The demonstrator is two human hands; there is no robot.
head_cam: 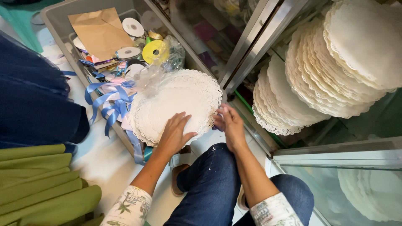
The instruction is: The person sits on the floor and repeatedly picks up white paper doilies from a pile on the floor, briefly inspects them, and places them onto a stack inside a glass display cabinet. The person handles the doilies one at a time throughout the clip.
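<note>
Two hands, the left hand (175, 133) and the right hand (229, 124), are showing beside one grey bin (56, 19) that is holding one brown paper bag (99, 31), one yellow ribbon spool (155, 51) and two white spools (133, 26).

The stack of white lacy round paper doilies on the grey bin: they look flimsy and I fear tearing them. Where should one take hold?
Probably at the scalloped edge of the stack of white lacy round paper doilies nearest the person, which overhangs the grey plastic bin. Coming from the right, the right hand already touches that rim; the left hand lies flat on top. Pinch several layers together, since single sheets look thin.
</note>
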